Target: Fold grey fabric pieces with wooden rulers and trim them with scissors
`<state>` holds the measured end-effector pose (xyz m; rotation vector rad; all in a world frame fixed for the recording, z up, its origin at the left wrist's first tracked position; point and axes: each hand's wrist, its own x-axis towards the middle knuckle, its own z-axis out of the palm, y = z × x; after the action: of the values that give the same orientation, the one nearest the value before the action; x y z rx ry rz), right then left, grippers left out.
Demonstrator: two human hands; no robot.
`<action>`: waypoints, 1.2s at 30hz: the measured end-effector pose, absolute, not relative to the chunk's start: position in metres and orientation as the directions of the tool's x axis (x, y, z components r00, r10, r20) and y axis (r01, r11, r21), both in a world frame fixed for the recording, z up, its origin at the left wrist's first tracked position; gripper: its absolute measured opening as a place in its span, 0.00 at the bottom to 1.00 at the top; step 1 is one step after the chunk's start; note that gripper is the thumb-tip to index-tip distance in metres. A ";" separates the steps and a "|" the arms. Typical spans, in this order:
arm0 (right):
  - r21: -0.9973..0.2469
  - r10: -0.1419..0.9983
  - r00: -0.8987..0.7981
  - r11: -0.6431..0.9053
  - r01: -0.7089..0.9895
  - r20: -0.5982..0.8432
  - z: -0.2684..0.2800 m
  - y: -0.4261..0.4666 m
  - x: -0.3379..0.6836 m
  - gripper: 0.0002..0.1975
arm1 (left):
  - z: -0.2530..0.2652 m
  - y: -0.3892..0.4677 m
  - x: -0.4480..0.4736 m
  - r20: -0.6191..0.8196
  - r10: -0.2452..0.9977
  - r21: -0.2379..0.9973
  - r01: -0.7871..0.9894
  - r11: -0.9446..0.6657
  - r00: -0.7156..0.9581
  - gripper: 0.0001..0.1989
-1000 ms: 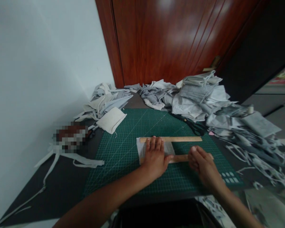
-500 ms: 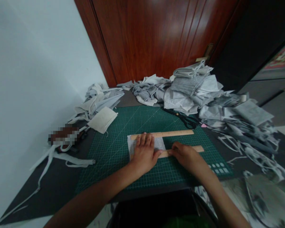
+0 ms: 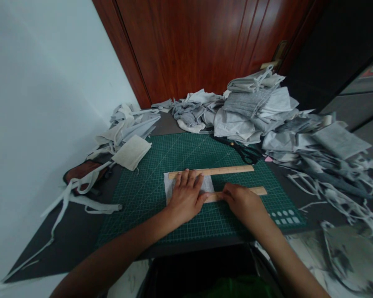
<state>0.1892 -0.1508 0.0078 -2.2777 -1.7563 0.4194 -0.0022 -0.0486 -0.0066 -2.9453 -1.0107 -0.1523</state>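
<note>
My left hand [image 3: 186,195] lies flat with fingers apart on a small piece of light grey cloth [image 3: 207,184]. Its fingertips touch the upper wooden ruler [image 3: 226,170], and its thumb rests by the lower wooden ruler [image 3: 214,197]. Closed fingers of my right hand [image 3: 243,203] pinch that lower ruler near its middle. Both rulers run roughly parallel across the cloth and stick out past its right edge. Everything lies on a green cutting mat [image 3: 180,153]. The cloth's lower left part is hidden beneath my left hand.
Black scissors [image 3: 240,151] lie at the mat's far right. Grey cloth heaps [image 3: 245,111] line the back and right. On the left are a folded cream cloth [image 3: 132,152], pale strips [image 3: 62,203] and a brown item [image 3: 83,171]. A wall and a wooden door [image 3: 186,45] stand behind.
The view has shifted slightly. Both hands keep about the same place on the cloth and rulers; nothing has clearly been taken up or let go.
</note>
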 end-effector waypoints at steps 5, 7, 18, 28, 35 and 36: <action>-0.425 0.971 0.226 -0.238 0.873 -0.080 0.004 -0.149 0.195 0.07 | -0.008 -0.046 -0.004 0.094 0.606 0.008 0.608 -0.794 0.790 0.29; -0.431 0.970 0.229 -0.241 0.870 -0.079 0.004 -0.149 0.195 0.07 | -0.008 -0.046 -0.004 0.094 0.603 0.003 0.605 -0.796 0.793 0.29; -0.402 0.974 0.221 -0.219 0.889 -0.041 0.008 -0.151 0.183 0.08 | -0.008 -0.045 -0.005 0.085 0.601 -0.011 0.604 -0.797 0.795 0.30; -0.531 0.980 0.197 -0.154 0.833 0.025 0.003 -0.151 0.193 0.07 | -0.009 -0.046 -0.003 0.091 0.606 0.002 0.609 -0.793 0.790 0.29; -0.453 0.974 0.212 -0.225 0.863 -0.080 0.004 -0.159 0.223 0.08 | -0.010 -0.045 -0.004 0.091 0.600 0.004 0.603 -0.798 0.795 0.29; -0.463 0.975 0.202 -0.220 0.859 -0.087 0.004 -0.159 0.223 0.08 | -0.009 -0.045 -0.004 0.091 0.600 0.002 0.602 -0.799 0.795 0.29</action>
<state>0.2228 -0.1586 0.0043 -2.1704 -1.7277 0.5254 -0.0042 -0.0450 -0.0092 -2.9511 -0.9880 -0.1357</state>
